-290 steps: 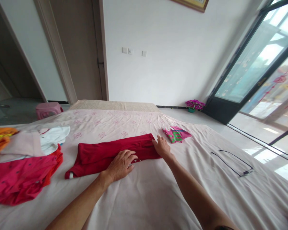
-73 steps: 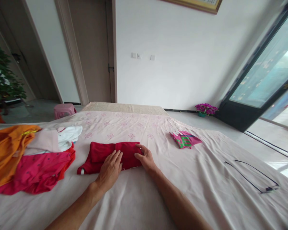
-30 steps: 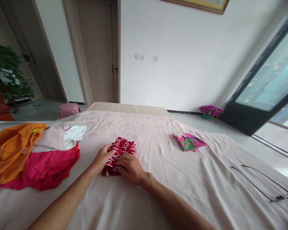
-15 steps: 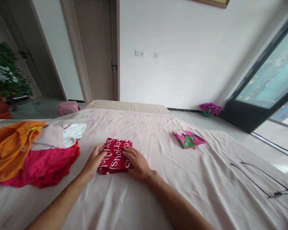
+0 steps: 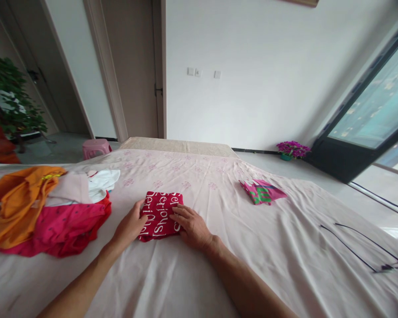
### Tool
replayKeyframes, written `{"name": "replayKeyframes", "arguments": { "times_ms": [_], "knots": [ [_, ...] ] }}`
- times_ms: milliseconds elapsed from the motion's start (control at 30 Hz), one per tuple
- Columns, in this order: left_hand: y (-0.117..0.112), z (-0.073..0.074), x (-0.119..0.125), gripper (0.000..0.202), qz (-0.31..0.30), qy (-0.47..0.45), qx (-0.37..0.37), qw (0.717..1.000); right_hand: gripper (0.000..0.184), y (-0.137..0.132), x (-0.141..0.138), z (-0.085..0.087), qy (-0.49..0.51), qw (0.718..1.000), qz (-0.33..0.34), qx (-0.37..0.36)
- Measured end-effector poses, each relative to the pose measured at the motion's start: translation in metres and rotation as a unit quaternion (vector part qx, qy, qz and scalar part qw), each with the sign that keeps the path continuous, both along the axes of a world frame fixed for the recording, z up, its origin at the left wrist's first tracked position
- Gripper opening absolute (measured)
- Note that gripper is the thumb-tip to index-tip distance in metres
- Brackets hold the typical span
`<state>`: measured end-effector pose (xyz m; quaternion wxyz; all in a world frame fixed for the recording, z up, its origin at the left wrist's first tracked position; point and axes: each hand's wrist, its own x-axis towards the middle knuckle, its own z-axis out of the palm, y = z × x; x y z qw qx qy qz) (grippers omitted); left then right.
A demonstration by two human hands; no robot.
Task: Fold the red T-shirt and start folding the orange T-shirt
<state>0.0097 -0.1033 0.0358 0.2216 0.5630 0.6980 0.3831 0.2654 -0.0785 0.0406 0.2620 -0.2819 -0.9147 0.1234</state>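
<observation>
A folded dark red garment [image 5: 161,216] with white lettering lies on the bed before me in a compact square. My left hand [image 5: 132,223] rests at its left edge, fingers stretched out and thumb touching the top. From the other side, my right hand [image 5: 193,225] lies over the garment's right part, with its fingers flat and apart on the cloth. The underside of the garment and some left fingertips are hidden.
On the left is a loose pile of clothes, with an orange garment [image 5: 26,203] and a pink one [image 5: 66,225]. A folded pink garment [image 5: 262,191] and eyeglasses [image 5: 381,267] lie to the right on the bedsheet [image 5: 252,247]. A pink stool [image 5: 96,149] stands beyond.
My left hand has shifted slightly to the right along the garment's left edge. The right hand stays on the cloth almost unmoved, and the folded shape looks slightly neater.
</observation>
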Motion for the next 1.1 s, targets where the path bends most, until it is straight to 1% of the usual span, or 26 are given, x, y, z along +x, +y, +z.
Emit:
{"name": "replayKeyframes", "arguments": {
  "times_ms": [33, 67, 133, 200, 300, 367, 433, 533, 600, 700, 833, 933, 1100],
  "knots": [
    [-0.001, 0.003, 0.001, 0.054, 0.005, 0.078, 0.015, 0.997, 0.065, -0.001, 0.000, 0.002, 0.004, 1.000, 0.007, 0.003],
    [-0.002, 0.005, 0.003, 0.055, 0.005, 0.135, 0.035, 0.990, 0.062, -0.003, -0.001, 0.005, 0.010, 1.000, 0.015, 0.007],
    [-0.001, 0.011, 0.009, 0.054, -0.019, 0.197, 0.092, 0.976, 0.054, -0.007, -0.003, 0.009, 0.020, 0.999, 0.025, 0.015],
    [0.005, 0.014, 0.017, 0.049, -0.061, 0.215, 0.137, 0.965, 0.050, -0.010, -0.007, 0.012, 0.021, 0.999, 0.016, 0.022],
    [0.019, 0.010, 0.029, 0.044, -0.105, 0.214, 0.163, 0.957, 0.055, -0.014, -0.013, 0.009, -0.012, 1.000, -0.007, 0.027],
    [0.028, 0.002, 0.034, 0.048, -0.123, 0.219, 0.160, 0.955, 0.058, -0.014, -0.014, 0.006, -0.042, 0.999, -0.005, 0.027],
    [0.033, -0.010, 0.035, 0.051, -0.126, 0.242, 0.150, 0.950, 0.057, -0.014, -0.013, 0.005, -0.054, 0.998, 0.004, 0.027],
    [0.033, -0.029, 0.034, 0.051, -0.103, 0.304, 0.134, 0.938, 0.045, -0.013, -0.012, 0.006, -0.025, 0.999, 0.003, 0.021],
    [0.029, -0.036, 0.033, 0.052, -0.084, 0.343, 0.122, 0.928, 0.040, -0.011, -0.012, 0.006, 0.004, 1.000, -0.003, 0.014],
    [0.024, -0.036, 0.034, 0.053, -0.072, 0.385, 0.099, 0.915, 0.040, -0.008, -0.013, 0.002, 0.007, 1.000, -0.018, 0.012],
    [0.021, -0.030, 0.038, 0.054, -0.063, 0.415, 0.080, 0.904, 0.059, -0.009, -0.015, -0.008, -0.044, 0.997, -0.065, 0.013],
    [0.020, -0.028, 0.040, 0.054, -0.060, 0.420, 0.076, 0.903, 0.066, -0.011, -0.016, -0.010, -0.079, 0.994, -0.081, 0.005],
    [0.019, -0.027, 0.041, 0.054, -0.050, 0.412, 0.080, 0.906, 0.067, -0.012, -0.015, -0.008, -0.090, 0.992, -0.086, -0.009]
  ]
}}
